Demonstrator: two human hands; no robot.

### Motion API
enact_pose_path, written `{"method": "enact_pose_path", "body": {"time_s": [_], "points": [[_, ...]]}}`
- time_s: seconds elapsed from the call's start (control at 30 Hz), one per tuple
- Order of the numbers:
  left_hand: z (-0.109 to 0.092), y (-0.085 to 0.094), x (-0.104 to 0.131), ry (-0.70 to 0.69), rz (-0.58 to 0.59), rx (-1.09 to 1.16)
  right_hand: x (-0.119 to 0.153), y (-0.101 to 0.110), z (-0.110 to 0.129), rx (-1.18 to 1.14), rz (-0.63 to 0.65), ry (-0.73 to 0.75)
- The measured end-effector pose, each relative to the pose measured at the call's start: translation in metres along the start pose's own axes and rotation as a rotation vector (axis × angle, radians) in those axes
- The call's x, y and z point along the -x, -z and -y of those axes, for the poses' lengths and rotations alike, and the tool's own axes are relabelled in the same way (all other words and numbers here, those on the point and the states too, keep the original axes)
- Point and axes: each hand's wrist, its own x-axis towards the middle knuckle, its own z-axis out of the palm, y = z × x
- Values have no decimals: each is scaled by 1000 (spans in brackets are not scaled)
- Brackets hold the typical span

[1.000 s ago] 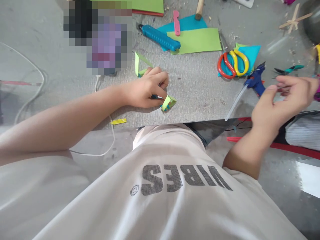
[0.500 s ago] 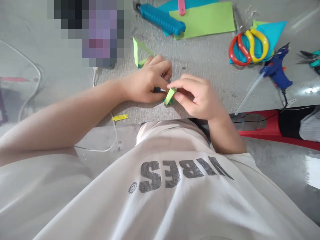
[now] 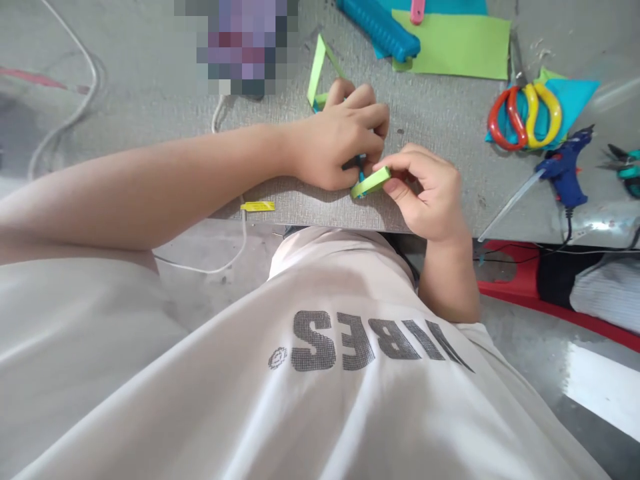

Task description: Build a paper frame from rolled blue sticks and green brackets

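My right hand is closed in a pinch, thumb and forefinger on the end of a folded light-green paper strip. Against that strip, my left hand has its fingers curled and its thumb and forefinger closed on a blue paper strip, mostly hidden by the fingers. Just beyond the left knuckles, a bent green strip stands in an angled shape with a bit of blue at its base. Whether it joins the pieces in my fingers is hidden.
Toward the back lie a blue utility knife and a green paper sheet. Scissors with red and yellow handles rest on blue paper at right. Beside them are a blue glue gun with its glue stick and some pliers. A white cable hangs over the front edge.
The view has shifted, so the tabletop things appear farther right. The green strip in my right hand now lies flatter, with its outer end turned to the left. Both hands keep their grip.
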Motion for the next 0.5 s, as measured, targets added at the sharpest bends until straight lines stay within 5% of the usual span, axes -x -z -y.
{"method": "enact_pose_path", "body": {"time_s": [0.5], "points": [[-14, 0, -8, -28, 115, -142, 0, -4, -21, -17, -95, 119]]}}
